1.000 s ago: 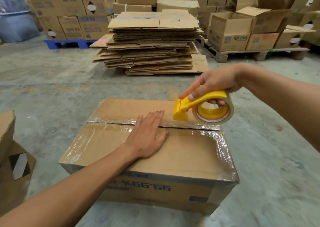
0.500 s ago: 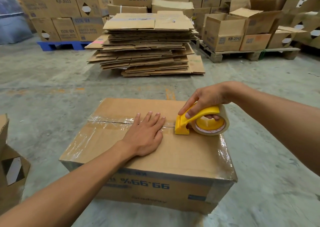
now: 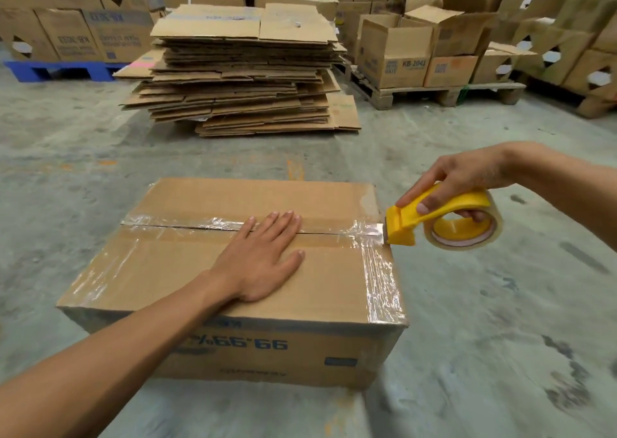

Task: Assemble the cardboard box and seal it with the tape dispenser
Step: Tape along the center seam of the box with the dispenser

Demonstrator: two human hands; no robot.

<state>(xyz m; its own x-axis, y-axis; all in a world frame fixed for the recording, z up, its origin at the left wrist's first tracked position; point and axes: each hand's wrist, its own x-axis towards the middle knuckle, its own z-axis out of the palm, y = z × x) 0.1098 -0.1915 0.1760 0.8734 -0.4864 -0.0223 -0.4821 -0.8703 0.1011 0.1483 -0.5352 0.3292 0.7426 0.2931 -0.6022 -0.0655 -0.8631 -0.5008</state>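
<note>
The cardboard box stood closed on the concrete floor, its long axis running left to right across the view, with the printed front face toward the camera and its lettering upside down. The centre seam ran along that same axis under clear tape, and further tape crossed the top near the right edge.

The left hand lay flat on the top, fingers straight and close together, fingertips over the seam. The right hand was clamped on the yellow tape dispenser, fingers curled through the roll and thumb along the handle. The dispenser was at the right end of the seam, just off the box's right edge, its blade end pointing left toward the box; tape stretched from it to the seam.

Beyond the box lay a stack of flattened cartons. Assembled cartons stood on a wooden pallet at the right, and others on a blue pallet at the left.
</note>
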